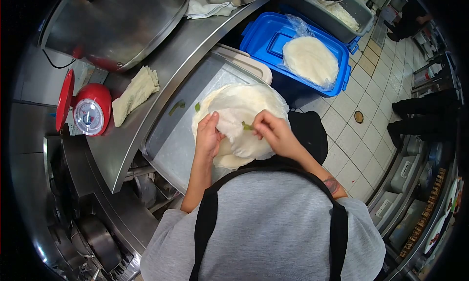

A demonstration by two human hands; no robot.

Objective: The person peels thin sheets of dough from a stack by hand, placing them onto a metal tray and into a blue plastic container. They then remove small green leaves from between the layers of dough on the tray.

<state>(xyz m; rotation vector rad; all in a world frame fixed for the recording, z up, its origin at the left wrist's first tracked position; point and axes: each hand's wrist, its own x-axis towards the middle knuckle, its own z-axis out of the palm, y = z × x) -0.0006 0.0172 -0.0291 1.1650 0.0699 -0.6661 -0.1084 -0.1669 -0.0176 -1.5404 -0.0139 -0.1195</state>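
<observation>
Pale, thin round dough sheets (268, 98) lie stacked on a metal tray (178, 129) in front of me. My left hand (209, 136) holds the left edge of a lifted dough sheet (232, 124) between thumb and fingers. On its right side, my right hand (274, 133) pinches a small green strip (247, 126) against the lifted sheet. Another green piece (197, 106) rests at the stack's upper left edge, and a longer green strip (176, 107) lies on the bare tray.
A steel counter (183, 51) holds a red scale (92, 110) and a folded cloth (135, 95). On a blue lidded bin (264, 37) sits a bagged dough stack (310, 61). Dark-clothed legs of a person (425, 110) stand at right; another person (413, 20) is farther back.
</observation>
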